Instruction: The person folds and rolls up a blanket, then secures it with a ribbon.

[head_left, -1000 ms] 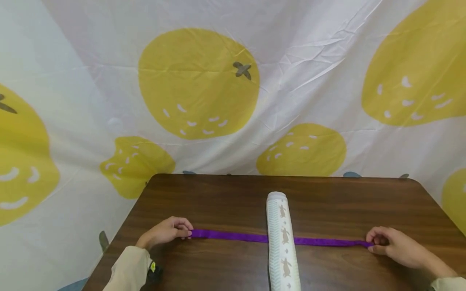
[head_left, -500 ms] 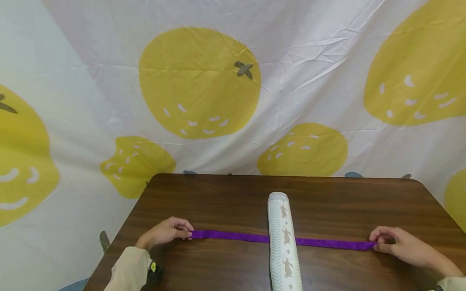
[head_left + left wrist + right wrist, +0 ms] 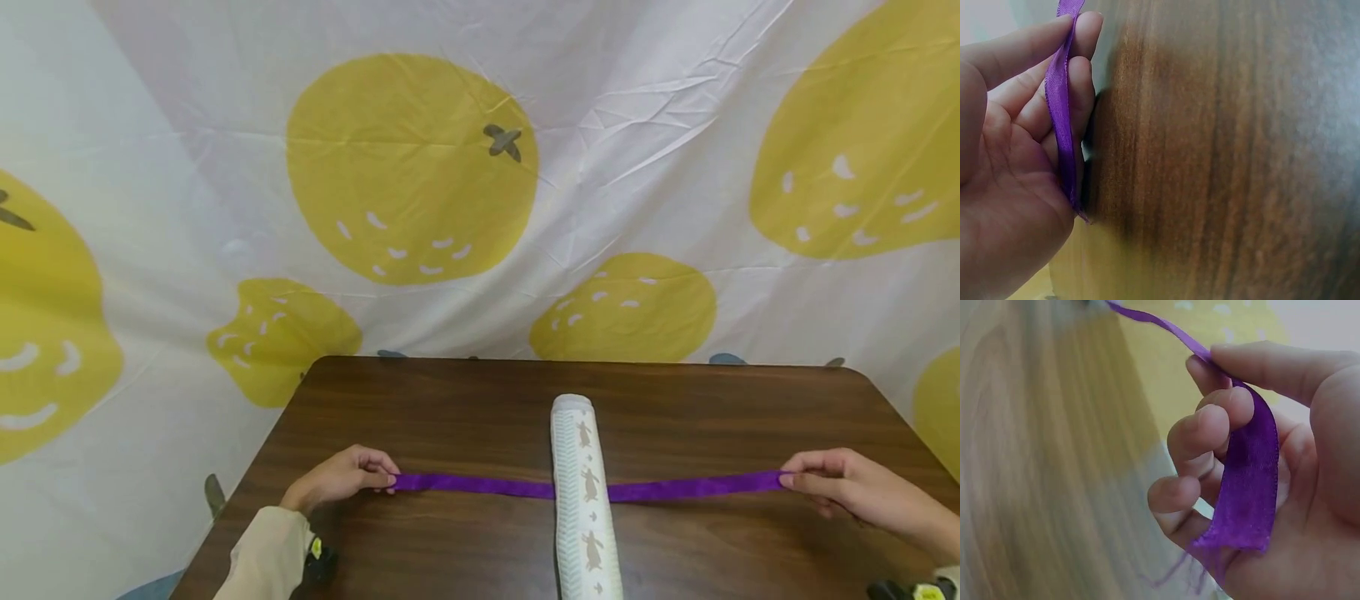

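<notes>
Ribbon (image 3: pixel 472 485), seemingly one, under one roll (image 3: pixel 585 500), in two hands (image 3: pixel 345 477) (image 3: pixel 851 490)

Indoor space, kind unclear, hung fruit-print cloth (image 3: pixel 420 175), wood-grain table (image 3: pixel 450 417)

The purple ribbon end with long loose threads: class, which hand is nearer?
The right hand: that end is in front of its palm. The left hand pinches the ribbon near its other end, across the white roll.
</notes>
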Motion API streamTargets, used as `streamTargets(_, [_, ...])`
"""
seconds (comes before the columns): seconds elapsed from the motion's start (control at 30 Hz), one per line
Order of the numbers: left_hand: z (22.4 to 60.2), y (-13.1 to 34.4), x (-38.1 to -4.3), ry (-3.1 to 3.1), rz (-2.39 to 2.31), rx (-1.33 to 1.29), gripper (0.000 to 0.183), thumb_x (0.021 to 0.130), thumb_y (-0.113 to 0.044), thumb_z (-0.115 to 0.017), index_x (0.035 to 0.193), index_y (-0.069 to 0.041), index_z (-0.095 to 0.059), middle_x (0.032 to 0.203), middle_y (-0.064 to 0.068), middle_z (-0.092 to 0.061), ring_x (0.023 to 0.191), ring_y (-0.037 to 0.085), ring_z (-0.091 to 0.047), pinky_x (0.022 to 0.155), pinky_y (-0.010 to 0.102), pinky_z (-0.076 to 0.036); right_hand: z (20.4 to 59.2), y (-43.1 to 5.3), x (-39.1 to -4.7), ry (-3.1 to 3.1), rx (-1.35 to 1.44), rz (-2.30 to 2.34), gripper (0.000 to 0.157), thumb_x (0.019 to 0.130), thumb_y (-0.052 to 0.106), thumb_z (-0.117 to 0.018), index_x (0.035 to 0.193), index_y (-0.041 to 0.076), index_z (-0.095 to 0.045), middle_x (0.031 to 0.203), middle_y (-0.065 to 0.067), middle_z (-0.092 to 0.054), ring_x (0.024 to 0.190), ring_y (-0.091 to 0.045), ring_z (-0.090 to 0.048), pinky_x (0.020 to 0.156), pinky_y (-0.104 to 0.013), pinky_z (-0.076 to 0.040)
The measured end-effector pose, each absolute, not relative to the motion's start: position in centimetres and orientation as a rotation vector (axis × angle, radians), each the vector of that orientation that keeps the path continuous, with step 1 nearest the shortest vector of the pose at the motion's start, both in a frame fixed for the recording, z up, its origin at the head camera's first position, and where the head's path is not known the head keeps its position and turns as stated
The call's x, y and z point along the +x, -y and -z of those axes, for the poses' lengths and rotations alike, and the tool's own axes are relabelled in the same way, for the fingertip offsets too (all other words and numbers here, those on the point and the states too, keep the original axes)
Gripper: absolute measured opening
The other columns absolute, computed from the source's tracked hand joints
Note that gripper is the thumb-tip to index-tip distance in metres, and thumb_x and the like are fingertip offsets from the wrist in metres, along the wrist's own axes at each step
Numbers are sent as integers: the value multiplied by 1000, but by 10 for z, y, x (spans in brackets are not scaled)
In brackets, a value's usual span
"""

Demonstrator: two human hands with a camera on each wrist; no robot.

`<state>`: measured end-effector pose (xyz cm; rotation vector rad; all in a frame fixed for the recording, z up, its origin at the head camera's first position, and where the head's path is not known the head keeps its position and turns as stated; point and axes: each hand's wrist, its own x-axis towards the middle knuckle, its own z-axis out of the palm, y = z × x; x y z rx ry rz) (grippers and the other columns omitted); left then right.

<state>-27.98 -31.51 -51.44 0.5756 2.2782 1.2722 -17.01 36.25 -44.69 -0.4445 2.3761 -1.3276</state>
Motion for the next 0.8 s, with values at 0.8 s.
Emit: streamTargets(0.8, [513,315,-279,-2247,-1308,557,15,94,-11,-65,101,1,-70,88,12,-74,76,14,-61,68,25,-50,370,-248,-173,-2430,-683,1529,19,102,4,-50,110,0,-67,94,-5,-76,87,-20,-73,69,-28,-55])
